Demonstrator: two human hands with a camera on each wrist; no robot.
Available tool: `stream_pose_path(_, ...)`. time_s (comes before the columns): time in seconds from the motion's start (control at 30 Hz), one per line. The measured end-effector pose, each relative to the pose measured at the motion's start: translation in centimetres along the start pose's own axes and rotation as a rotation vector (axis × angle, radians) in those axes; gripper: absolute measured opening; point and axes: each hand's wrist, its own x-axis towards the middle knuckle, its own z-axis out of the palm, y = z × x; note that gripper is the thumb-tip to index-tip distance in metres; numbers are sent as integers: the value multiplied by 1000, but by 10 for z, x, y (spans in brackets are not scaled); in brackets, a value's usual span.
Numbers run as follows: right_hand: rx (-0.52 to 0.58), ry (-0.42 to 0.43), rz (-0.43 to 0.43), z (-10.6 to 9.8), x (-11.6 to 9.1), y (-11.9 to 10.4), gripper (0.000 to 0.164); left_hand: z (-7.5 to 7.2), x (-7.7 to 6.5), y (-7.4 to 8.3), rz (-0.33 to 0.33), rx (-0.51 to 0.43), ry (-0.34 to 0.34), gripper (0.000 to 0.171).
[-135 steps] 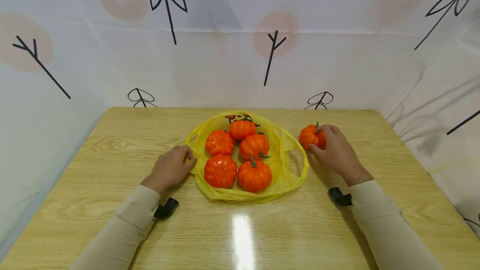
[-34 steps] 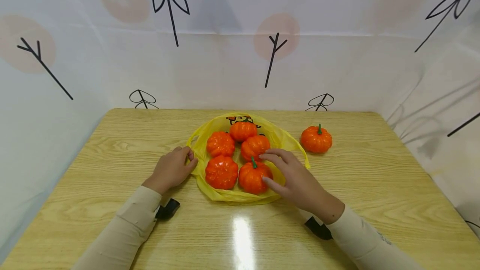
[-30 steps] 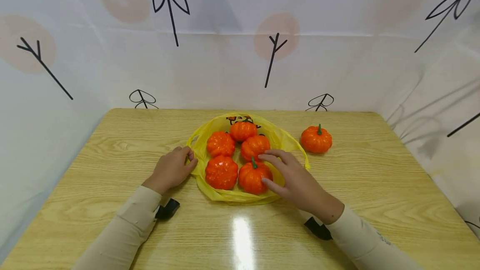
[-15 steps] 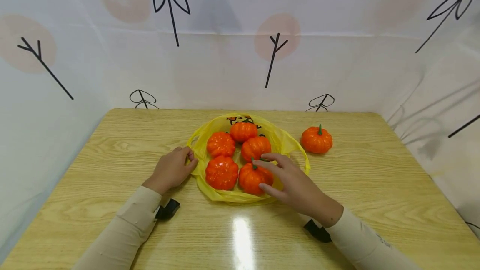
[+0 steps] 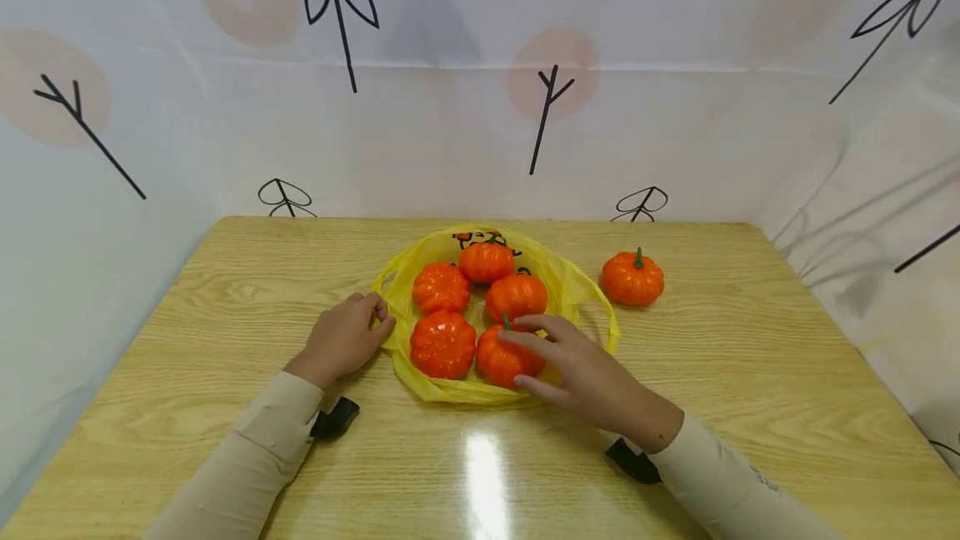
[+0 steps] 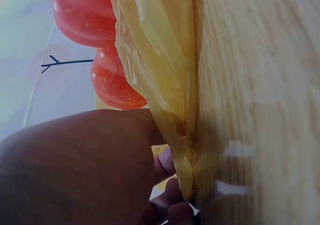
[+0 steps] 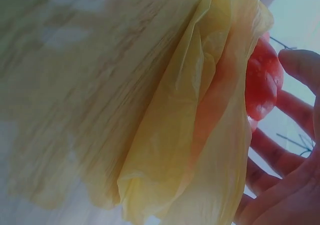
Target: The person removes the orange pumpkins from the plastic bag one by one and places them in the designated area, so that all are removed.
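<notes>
Plastic, thin, translucent and creased, formed the yellow bag [image 5: 457, 392], which lay spread on the table [image 5: 187, 357] with its mouth facing up and its rim crumpled into soft folds. Five glossy orange pumpkins [image 5: 442, 345], squat, round and ribbed, sat close together inside it, green stems showing on some. The left hand [image 5: 341, 338] had its fingers curled at the bag's left rim and pinched the film. The right hand [image 5: 592, 377] was loosely spread, gripping nothing, its fingers slightly bent about the right side of the front right pumpkin [image 5: 504, 361]; whether they touched it could not be told. A sixth pumpkin [image 5: 632, 280] stood upright on the smooth, grained wood, near the bag's right edge. Broad stretches of tabletop ran from the bag to the left and right edges; its far rim lay near the back edge, before the printed cloth [image 5: 450, 123].
</notes>
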Motion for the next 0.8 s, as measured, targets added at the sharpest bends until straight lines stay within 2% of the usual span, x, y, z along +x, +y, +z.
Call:
stream_pose_path(0.3, -17, -19, -21, 2, -1, 2, 47, 2, 1, -1, -5, 0, -9, 19)
stream_pose_path(0.8, -2, -66, 0, 1, 0, 1, 50, 1, 1, -1, -5, -5, -4, 19)
